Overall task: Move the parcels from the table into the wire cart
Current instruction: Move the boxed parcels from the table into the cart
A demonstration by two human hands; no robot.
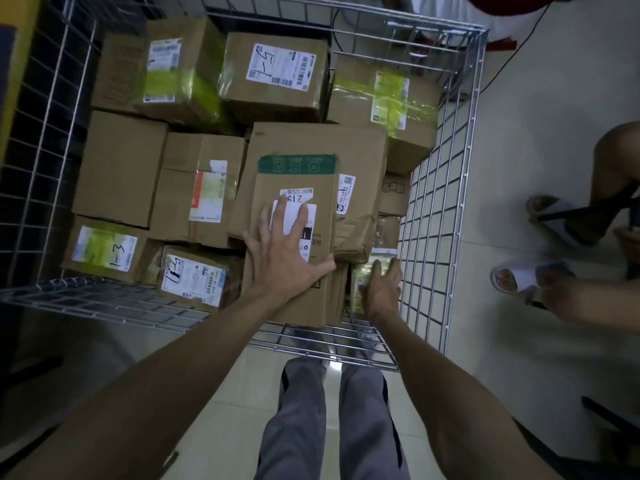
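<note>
- Left hand (284,252): fingers spread wide, palm flat on top of a cardboard box (298,181) with a green strip and white labels.
- Right hand (382,289): lower, just beside that box, fingers bent down onto a small green-taped parcel (362,284); gripping or only touching, not possible to tell.
- Box under the left hand: inside the wire cart (104,301), in the front right part, lying on other parcels and partly over a larger flat carton (311,140).
- Small parcel: low down, between the box and the right wire wall of the cart.
- Rest of the cart: packed with brown cartons, several with green tape, three with handwritten marks "1-3" (104,249), "1-4" (194,275) and "1-5" (277,65).
- Below the arms: own legs in grey trousers (294,410), on pale glossy floor tiles (519,150).
- Right of the cart: feet of another person in white sandals (550,207).
- Far left: a yellow surface (17,81).
</note>
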